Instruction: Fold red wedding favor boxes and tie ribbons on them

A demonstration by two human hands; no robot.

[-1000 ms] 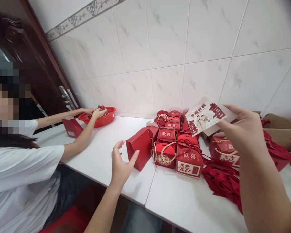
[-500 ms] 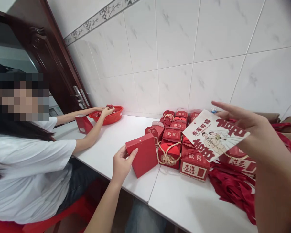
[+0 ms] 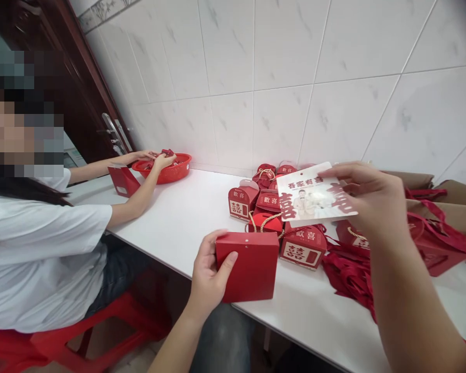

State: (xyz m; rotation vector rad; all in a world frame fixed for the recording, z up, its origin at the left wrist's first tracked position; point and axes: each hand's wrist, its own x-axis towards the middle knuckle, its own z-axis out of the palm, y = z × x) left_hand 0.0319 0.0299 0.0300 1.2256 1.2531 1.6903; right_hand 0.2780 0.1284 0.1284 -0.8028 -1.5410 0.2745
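A plain red gift box is gripped in my left hand, thumb on its front face, held upright near the table's front edge. My right hand pinches a white printed card by its right side. The card bears red characters, a drawn wedding couple and a small hole near its top edge. It is held above and to the right of the box, apart from it. Behind both hands stand several red favour boxes, some with gold cord.
A pile of dark red ribbon lies right of the boxes, beside brown cardboard and a ribboned red box. At left, a co-worker in a white shirt reaches into a red basin; a red box stands nearby.
The red box has come closer and turned more squarely toward me. My right hand has moved left with the card, now tilted flatter and nearer the box. The view has shifted slightly.
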